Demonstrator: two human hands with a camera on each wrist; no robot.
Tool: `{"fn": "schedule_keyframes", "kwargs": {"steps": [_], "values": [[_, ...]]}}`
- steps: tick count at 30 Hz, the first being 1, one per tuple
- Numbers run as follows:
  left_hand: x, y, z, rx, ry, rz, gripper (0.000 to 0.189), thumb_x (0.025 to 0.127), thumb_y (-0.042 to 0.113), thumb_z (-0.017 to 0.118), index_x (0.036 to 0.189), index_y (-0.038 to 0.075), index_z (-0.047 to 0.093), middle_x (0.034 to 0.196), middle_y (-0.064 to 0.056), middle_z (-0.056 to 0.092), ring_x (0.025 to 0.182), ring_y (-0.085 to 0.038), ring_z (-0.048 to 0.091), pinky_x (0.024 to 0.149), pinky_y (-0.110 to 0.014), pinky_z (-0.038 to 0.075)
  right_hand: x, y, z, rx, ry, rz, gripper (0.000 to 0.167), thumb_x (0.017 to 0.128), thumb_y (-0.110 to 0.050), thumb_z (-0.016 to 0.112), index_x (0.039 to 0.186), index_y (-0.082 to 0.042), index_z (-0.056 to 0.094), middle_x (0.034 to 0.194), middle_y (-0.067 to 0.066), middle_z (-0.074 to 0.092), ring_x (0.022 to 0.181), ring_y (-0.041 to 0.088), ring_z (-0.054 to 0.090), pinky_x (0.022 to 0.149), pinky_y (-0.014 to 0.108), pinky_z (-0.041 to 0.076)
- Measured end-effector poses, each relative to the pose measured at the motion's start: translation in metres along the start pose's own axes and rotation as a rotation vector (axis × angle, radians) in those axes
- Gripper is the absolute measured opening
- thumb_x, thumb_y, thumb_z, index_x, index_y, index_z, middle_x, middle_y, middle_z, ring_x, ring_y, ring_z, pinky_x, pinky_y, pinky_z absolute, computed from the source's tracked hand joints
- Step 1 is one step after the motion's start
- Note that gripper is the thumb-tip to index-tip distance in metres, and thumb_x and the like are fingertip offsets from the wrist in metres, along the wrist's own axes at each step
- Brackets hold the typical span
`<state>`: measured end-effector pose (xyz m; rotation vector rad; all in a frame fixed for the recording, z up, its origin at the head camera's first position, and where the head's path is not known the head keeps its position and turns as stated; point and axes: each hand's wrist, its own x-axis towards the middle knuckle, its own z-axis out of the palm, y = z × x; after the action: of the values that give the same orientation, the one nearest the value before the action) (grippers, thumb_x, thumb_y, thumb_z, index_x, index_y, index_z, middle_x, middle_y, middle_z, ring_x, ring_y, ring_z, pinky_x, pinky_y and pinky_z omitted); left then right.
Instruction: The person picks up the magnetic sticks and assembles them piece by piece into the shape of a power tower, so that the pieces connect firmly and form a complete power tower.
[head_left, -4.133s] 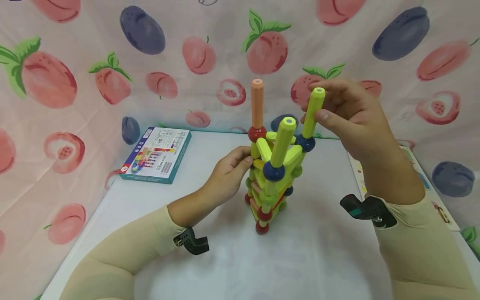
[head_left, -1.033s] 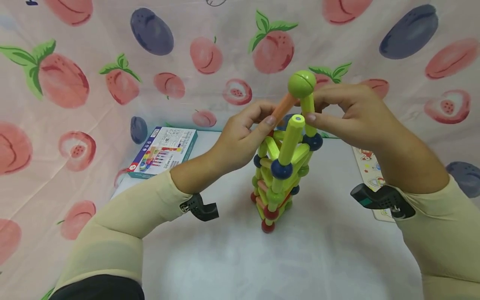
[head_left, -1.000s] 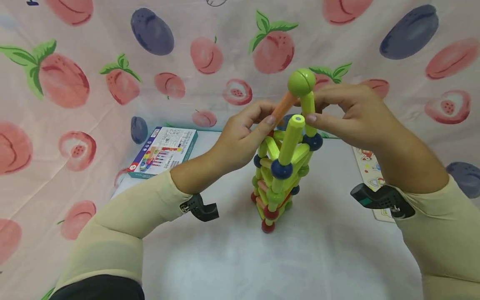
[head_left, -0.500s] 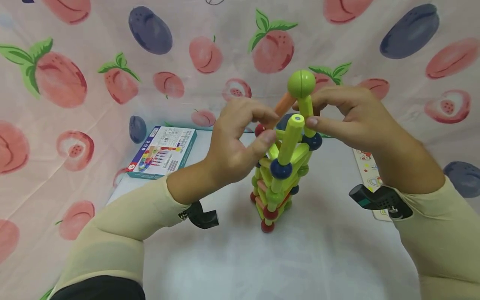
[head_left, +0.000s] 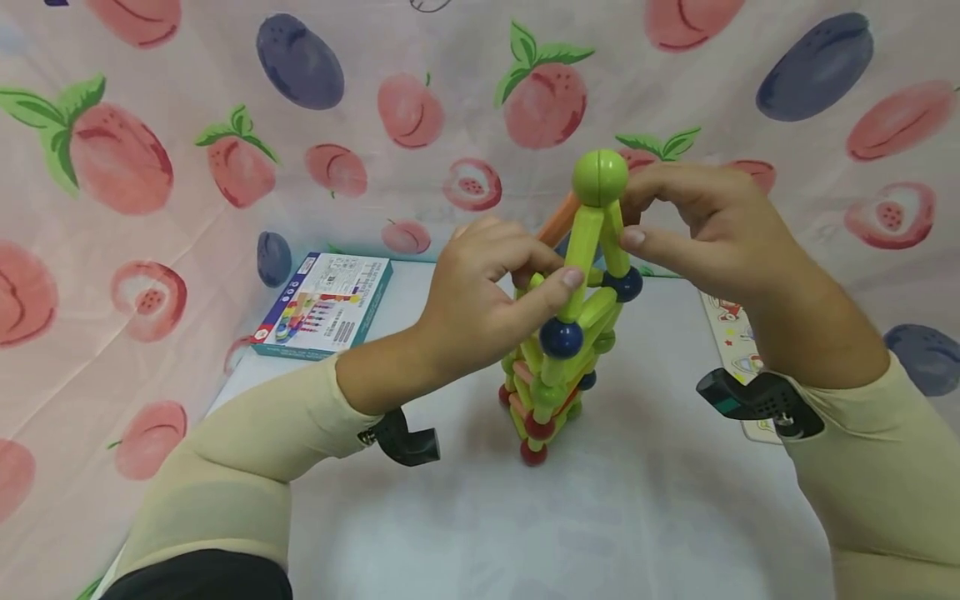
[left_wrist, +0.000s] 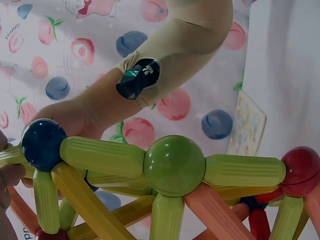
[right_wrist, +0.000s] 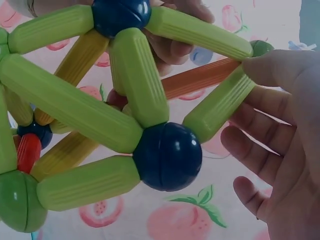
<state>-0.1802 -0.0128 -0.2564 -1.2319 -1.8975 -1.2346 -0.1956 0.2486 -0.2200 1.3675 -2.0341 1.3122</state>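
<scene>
A tower of magnetic sticks and balls [head_left: 551,392] stands upright on the table. Three sticks lean together at its top under a green ball [head_left: 600,177]: an orange stick [head_left: 558,219], a front yellow-green stick [head_left: 582,250] and a right yellow-green stick [head_left: 612,242]. My left hand [head_left: 480,304] pinches the front stick, just above a blue ball [head_left: 561,338]. With thumb and index finger my right hand [head_left: 712,225] pinches the right stick below the green ball; its other fingers spread loosely in the right wrist view. Left fingers hide part of the orange stick.
A flat toy box [head_left: 322,304] lies at the back left of the white table [head_left: 600,517]. Behind the right forearm is a printed card [head_left: 731,333]. A fruit-patterned cloth [head_left: 420,50] hangs behind the table.
The green ball, absent at first, came to sit on the orange and right sticks. My left hand has moved from the orange stick to the front stick, which now tilts back against the ball.
</scene>
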Motion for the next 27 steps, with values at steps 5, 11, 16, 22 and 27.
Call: {"fn": "schedule_keyframes", "kwargs": {"steps": [5,11,16,22,27], "values": [[-0.001,-0.003,0.001,-0.015,-0.005,0.007,0.019,0.093,0.025,0.074,0.086,0.008,0.08,0.072,0.006,0.058,0.078,-0.01,0.05,0.073,-0.034,0.037,0.0,0.0,0.003,0.002,0.01,-0.02,0.031,0.098,-0.011,0.077,0.113,0.016,0.07,0.095,0.003,0.069,0.093,0.018,0.059,0.094,0.028,0.047],[-0.019,-0.02,0.001,-0.132,0.065,-0.061,0.027,0.1,0.019,0.054,0.091,0.002,0.073,0.086,-0.003,0.066,0.086,-0.017,0.057,0.079,-0.036,0.046,-0.02,0.007,0.011,0.036,0.101,0.097,0.027,0.102,0.0,0.058,0.124,0.012,0.069,0.107,0.006,0.073,0.099,0.022,0.063,0.096,0.029,0.049],[-0.076,-0.05,0.013,-0.255,0.035,-0.353,0.016,0.099,0.006,0.047,0.096,0.0,0.062,0.092,-0.008,0.061,0.085,-0.021,0.055,0.076,-0.035,0.049,-0.077,0.035,0.033,0.063,0.243,0.518,0.033,0.105,0.005,0.044,0.124,0.007,0.071,0.106,0.007,0.073,0.099,0.019,0.066,0.094,0.024,0.052],[-0.157,-0.066,0.036,0.02,-0.43,-0.454,0.012,0.092,0.022,0.075,0.083,0.018,0.069,0.078,0.011,0.066,0.075,-0.005,0.059,0.068,-0.029,0.052,-0.159,0.078,0.076,-0.166,-0.247,0.826,0.032,0.103,-0.013,0.068,0.135,-0.009,0.068,0.119,0.002,0.075,0.109,0.019,0.068,0.094,0.038,0.056],[-0.184,-0.062,0.057,0.244,-0.684,-0.282,0.04,0.087,0.062,0.081,0.074,0.025,0.073,0.064,0.019,0.057,0.061,0.003,0.049,0.056,-0.021,0.04,-0.185,0.09,0.109,-0.114,-0.394,0.788,0.035,0.1,-0.022,0.078,0.133,-0.017,0.07,0.123,-0.006,0.075,0.114,0.02,0.07,0.1,0.047,0.057]]}}
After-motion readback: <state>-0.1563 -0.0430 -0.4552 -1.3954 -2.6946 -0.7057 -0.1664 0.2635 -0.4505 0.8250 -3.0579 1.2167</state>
